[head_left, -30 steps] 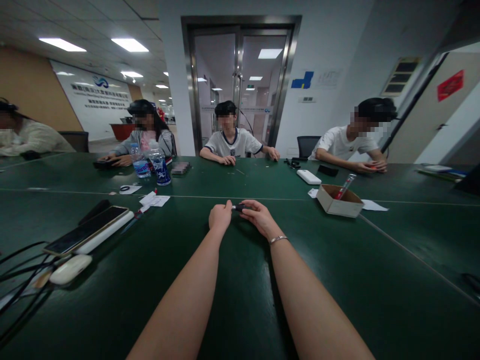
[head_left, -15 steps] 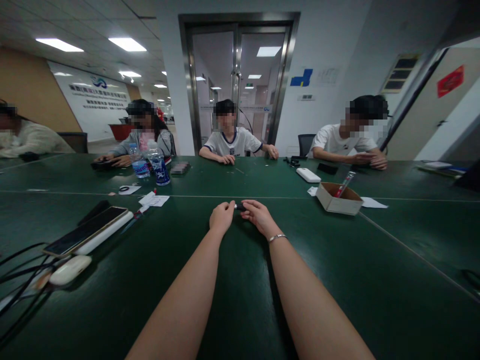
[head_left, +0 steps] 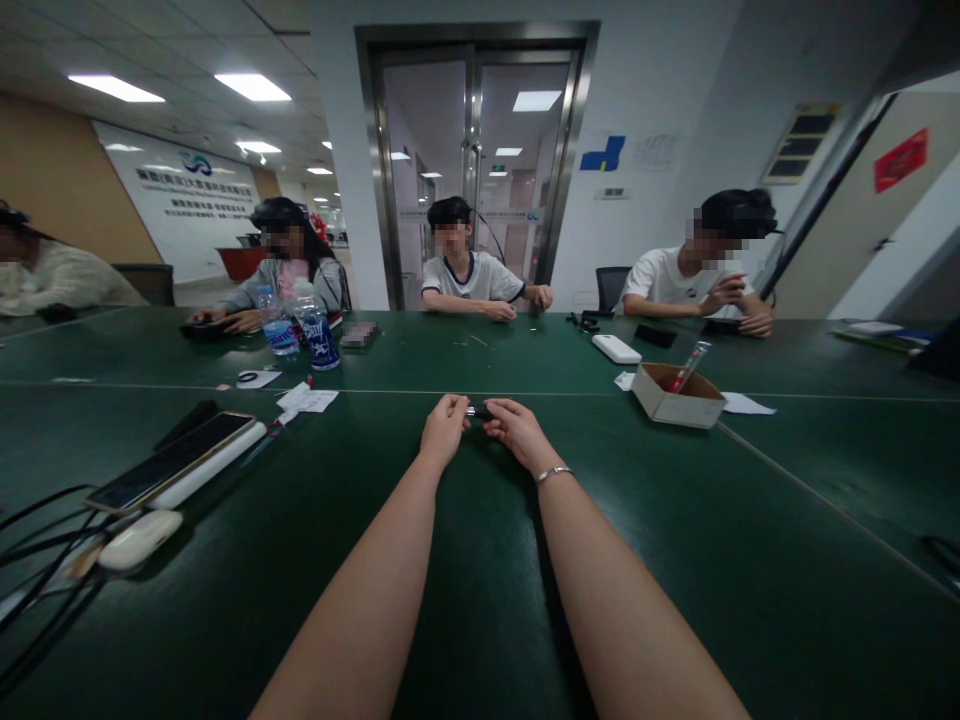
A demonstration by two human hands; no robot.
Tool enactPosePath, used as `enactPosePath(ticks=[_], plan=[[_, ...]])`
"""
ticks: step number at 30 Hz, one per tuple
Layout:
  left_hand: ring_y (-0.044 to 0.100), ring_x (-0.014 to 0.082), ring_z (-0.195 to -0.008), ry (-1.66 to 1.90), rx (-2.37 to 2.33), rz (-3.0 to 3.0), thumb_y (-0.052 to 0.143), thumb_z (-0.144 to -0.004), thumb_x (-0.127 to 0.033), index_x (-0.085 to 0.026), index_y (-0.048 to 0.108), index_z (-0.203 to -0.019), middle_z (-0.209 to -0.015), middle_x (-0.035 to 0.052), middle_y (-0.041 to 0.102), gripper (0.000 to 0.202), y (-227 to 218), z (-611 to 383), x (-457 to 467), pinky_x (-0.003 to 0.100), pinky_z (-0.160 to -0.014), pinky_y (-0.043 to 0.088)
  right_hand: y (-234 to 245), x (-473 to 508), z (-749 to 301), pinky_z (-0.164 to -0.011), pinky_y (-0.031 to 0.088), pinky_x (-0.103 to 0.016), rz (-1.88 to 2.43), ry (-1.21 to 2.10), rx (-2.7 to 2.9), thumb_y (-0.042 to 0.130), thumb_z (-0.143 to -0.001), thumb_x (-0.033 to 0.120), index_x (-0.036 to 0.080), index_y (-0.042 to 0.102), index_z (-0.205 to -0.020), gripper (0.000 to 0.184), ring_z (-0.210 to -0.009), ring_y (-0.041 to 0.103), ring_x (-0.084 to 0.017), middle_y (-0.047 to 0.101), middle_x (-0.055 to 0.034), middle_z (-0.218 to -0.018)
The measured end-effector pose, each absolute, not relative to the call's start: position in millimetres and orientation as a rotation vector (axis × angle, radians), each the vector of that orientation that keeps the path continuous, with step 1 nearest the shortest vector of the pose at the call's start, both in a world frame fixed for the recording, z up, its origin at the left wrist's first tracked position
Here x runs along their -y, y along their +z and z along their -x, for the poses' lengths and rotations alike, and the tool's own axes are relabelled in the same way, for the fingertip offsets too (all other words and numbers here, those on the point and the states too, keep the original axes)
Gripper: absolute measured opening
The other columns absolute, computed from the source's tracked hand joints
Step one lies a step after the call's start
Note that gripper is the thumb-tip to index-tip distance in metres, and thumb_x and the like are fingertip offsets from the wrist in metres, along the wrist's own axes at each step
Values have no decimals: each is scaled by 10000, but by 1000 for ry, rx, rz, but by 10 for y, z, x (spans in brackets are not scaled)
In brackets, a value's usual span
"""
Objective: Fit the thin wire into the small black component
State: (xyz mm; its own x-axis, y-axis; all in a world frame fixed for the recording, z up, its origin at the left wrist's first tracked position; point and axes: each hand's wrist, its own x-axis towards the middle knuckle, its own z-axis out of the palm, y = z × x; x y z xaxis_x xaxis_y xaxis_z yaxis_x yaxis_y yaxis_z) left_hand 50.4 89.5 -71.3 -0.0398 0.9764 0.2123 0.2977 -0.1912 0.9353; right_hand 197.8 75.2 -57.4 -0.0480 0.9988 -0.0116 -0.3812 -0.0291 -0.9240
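Note:
Both my forearms stretch out over the dark green table [head_left: 480, 560]. My left hand [head_left: 444, 430] and my right hand [head_left: 516, 432] meet at the table's middle, fingers pinched on the two ends of a small black object [head_left: 478, 411]. The object is short and dark; I cannot make out what it is. A thin bracelet [head_left: 555, 473] circles my right wrist.
A phone on a white power bank [head_left: 176, 463], a white mouse-like device [head_left: 139, 538] and black cables lie at the left. Two bottles [head_left: 319, 335] stand further back. An open cardboard box [head_left: 677, 396] sits at the right. Several other people sit around the far side.
My hands stay pinched on the small black object, hardly moving. The person across the table has shifted both hands to one side, and the person at the far right has raised a hand.

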Motion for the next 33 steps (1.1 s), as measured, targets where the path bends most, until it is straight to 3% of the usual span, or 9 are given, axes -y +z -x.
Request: enactPosePath(ticks=[4, 9, 13, 18, 22, 33], plan=[[577, 142, -745, 1294, -1363, -1581, 479, -856, -329, -216, 607, -981, -858, 22, 637, 211, -714, -493, -888, 234, -656, 427, -566, -748, -1974, -485, 490, -171, 913, 1422, 928, 728, -757, 161, 133, 647, -818, 105, -511, 596, -96, 637, -27, -661], [535, 149, -622, 1221, -1423, -1601, 350, -909, -465, -213, 607, -952, -679, 5, 586, 362, -680, -485, -838, 250, -577, 375, -549, -741, -1965, -466, 476, -165, 929, 1411, 913, 688, -774, 128, 133, 651, -810, 52, -492, 584, -91, 625, -15, -627], [555, 146, -701, 1252, -1407, -1613, 400, -896, -383, -232, 607, -973, -817, 9, 625, 267, -709, -481, -856, 242, -615, 395, -540, -733, -1961, -454, 468, -158, 929, 1412, 913, 694, -760, 119, 126, 655, -811, 64, -483, 581, -89, 629, -16, -623], [533, 146, -626, 1243, -1395, -1614, 383, -906, -435, -220, 610, -955, -685, -1, 584, 316, -760, -486, -891, 247, -597, 387, -554, -741, -1960, -445, 457, -158, 932, 1407, 911, 710, -740, 136, 125, 658, -809, 87, -470, 571, -90, 623, -13, -599], [558, 145, -695, 1265, -1362, -1601, 464, -872, -363, -231, 600, -991, -777, 1, 617, 224, -753, -493, -888, 238, -609, 390, -559, -748, -1963, -440, 449, -155, 937, 1403, 922, 717, -736, 153, 128, 659, -804, 92, -468, 566, -89, 611, -5, -581], [537, 134, -609, 1268, -1323, -1605, 436, -890, -402, -222, 591, -981, -682, -9, 583, 254, -758, -488, -885, 236, -581, 390, -545, -735, -1960, -440, 455, -150, 953, 1406, 924, 685, -766, 136, 123, 657, -824, 66, -464, 564, -88, 604, -6, -565]])
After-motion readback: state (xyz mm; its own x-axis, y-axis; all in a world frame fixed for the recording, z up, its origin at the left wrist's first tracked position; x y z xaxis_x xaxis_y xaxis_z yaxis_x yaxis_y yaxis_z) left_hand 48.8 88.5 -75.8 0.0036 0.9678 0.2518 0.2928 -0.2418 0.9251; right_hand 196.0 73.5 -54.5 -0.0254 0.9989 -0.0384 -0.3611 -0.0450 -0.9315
